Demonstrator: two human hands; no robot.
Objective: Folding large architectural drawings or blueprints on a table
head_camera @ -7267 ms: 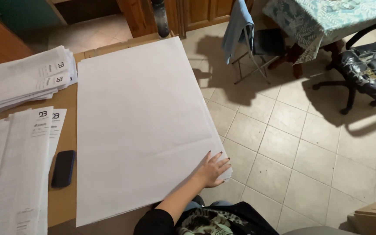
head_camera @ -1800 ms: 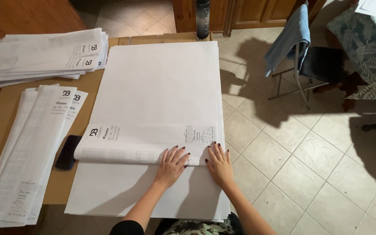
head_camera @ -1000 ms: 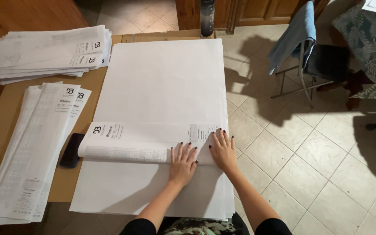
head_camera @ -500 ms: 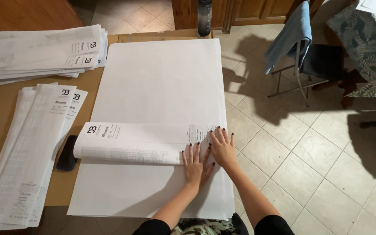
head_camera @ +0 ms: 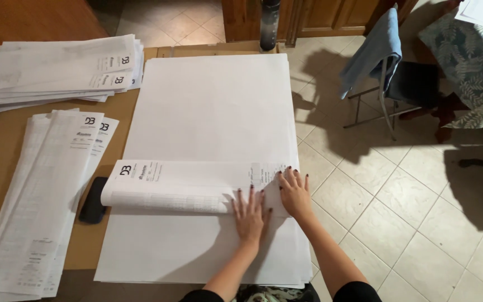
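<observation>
A large white paper sheet [head_camera: 213,112] lies on the brown table [head_camera: 6,140], on top of a stack of like sheets. Its near part is folded over into a printed strip [head_camera: 169,184] lying across the sheet. My left hand [head_camera: 250,215] presses flat on the strip's folded edge near the right end, fingers spread. Just to its right, my right hand [head_camera: 294,193] lies flat on the strip's right end, at the sheet's right edge.
Folded printed sheets lie in a pile at the far left [head_camera: 57,70] and another at the near left [head_camera: 34,196]. A black phone [head_camera: 93,200] lies beside the strip. On the tiled floor to the right stand a folding chair with blue cloth [head_camera: 381,67] and a covered table [head_camera: 470,61].
The flat sheet's near part has been folded over into a strip. In the last second my left hand slid right along the fold toward my right hand, which stayed at the right end.
</observation>
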